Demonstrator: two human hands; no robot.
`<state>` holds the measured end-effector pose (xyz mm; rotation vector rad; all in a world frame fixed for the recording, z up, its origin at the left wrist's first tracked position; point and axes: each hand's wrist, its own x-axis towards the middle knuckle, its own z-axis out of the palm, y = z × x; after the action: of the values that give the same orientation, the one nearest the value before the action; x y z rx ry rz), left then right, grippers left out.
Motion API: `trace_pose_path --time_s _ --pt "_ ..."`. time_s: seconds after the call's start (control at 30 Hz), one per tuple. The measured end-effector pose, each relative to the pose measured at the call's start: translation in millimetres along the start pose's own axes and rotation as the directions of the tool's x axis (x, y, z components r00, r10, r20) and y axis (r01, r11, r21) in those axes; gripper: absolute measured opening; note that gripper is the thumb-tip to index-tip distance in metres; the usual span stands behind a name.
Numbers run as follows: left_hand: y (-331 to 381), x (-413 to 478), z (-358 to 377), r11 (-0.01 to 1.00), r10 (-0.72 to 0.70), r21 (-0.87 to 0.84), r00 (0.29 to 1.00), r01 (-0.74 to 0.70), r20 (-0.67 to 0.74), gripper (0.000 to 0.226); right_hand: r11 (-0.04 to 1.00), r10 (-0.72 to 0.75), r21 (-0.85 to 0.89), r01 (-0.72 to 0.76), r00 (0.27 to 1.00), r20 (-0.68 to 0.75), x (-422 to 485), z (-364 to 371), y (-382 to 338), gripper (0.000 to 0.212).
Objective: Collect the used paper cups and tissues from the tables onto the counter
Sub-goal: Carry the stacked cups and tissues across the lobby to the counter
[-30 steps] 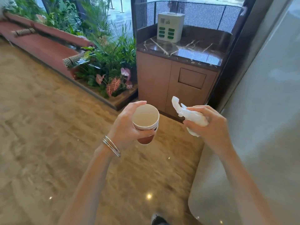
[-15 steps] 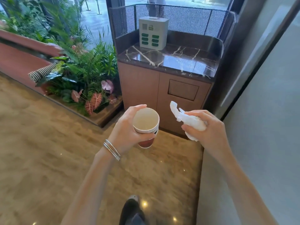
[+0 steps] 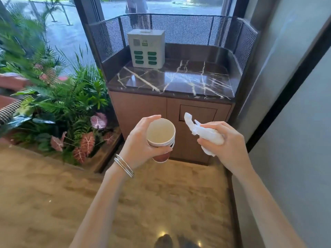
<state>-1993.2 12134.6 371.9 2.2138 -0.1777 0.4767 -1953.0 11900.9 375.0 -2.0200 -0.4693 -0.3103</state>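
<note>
My left hand grips a stack of nested paper cups, white inside and dark red outside, held upright at chest height. My right hand is closed around crumpled white tissues, one end sticking out to the upper left. Straight ahead stands the counter, a dark marble top with white veins on a brown cabinet. Both hands hover in front of the cabinet doors, below the level of the top.
A white box with green slots stands at the counter's back left. Black mesh railing rims the counter on three sides. A planter with ferns and pink leaves is to the left, a grey wall to the right.
The counter has come closer and moved to the centre of view as I walked toward it. Both hands keep the same hold on the cups and tissues.
</note>
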Motion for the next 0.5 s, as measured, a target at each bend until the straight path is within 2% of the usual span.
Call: trace_pose_path --time_s 0.13,0.5 --pt "-32.4 39.0 1.2 0.999 -0.018 -0.026 0.999 0.019 0.029 0.084 0.999 0.034 0.031 -0.034 0.999 -0.002 38.6 20.3 14.2 0.029" --pt "-97.4 198.7 28.8 1.0 0.013 -0.021 0.999 -0.012 0.046 0.088 0.999 0.029 -0.026 -0.03 0.999 -0.029 193.1 47.7 80.6 0.031"
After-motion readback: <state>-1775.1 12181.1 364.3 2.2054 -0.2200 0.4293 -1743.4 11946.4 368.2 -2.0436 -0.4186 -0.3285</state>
